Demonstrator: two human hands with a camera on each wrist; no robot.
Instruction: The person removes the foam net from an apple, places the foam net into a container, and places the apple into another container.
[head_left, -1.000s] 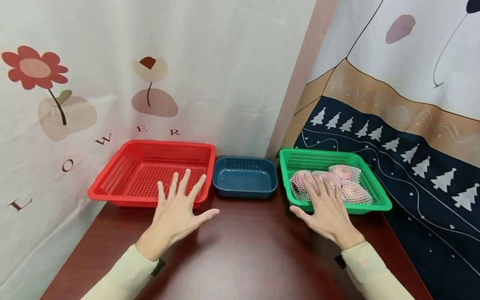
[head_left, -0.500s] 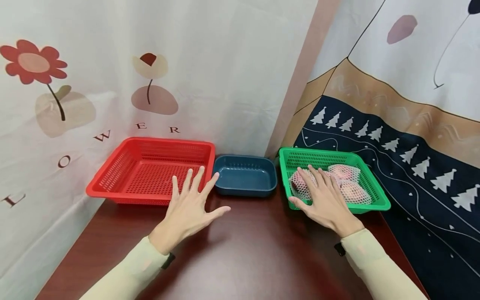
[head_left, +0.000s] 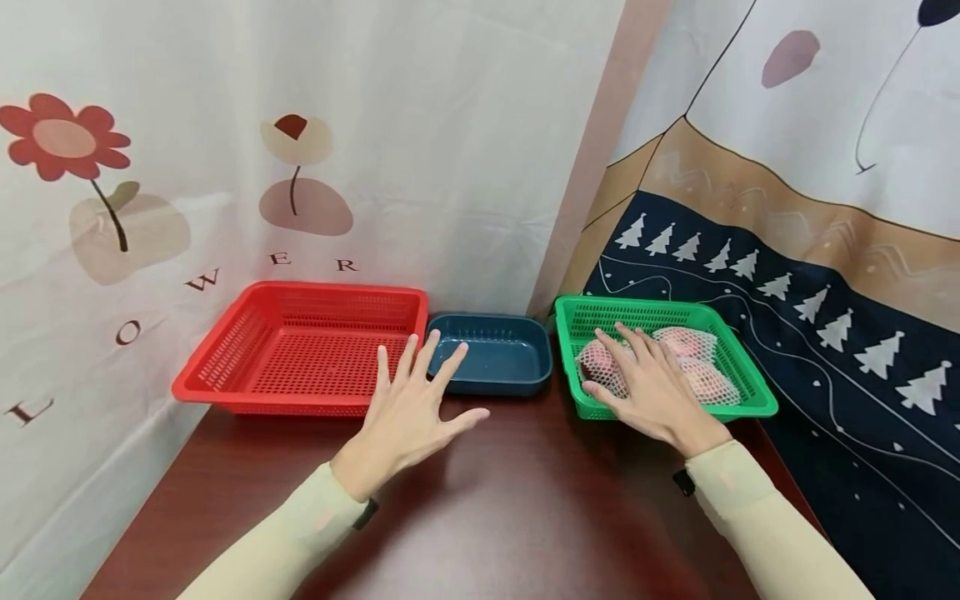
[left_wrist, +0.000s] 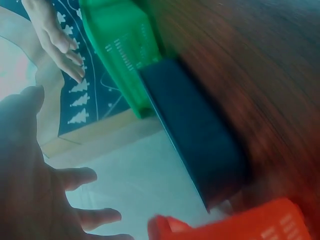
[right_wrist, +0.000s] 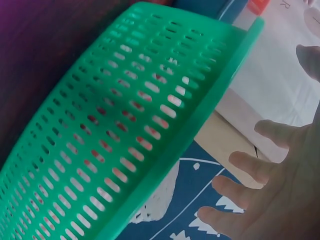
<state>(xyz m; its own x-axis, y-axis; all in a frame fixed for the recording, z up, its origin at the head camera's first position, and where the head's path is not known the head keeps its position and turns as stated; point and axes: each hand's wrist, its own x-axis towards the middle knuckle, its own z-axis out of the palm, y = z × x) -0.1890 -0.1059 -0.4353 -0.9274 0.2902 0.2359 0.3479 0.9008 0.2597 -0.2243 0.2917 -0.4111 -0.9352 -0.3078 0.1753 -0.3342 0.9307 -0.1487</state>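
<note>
My left hand (head_left: 411, 421) hovers above the table, in front of the blue dish (head_left: 498, 358) and the right corner of the red basket (head_left: 288, 402). Its fingers are spread and hold nothing. Over the near side of the green basket (head_left: 637, 313) hangs my right hand (head_left: 658, 396), also with spread fingers and nothing in them; the right wrist view shows it apart from the rim. Inside that basket lie several round pinkish-red fruits (head_left: 708, 382) in white foam nets, partly hidden by this hand. Bare bottoms show in the red basket and the dish.
The three containers stand in a row along the back of a dark reddish-brown table (head_left: 517, 517). Close behind them hangs a white curtain (head_left: 465, 167) with printed flowers. A navy cloth (head_left: 817, 400) with printed trees borders the right side.
My left hand has moved to the right, from before the red basket to before the blue dish. My right hand has stayed nearly in place over the green basket.
</note>
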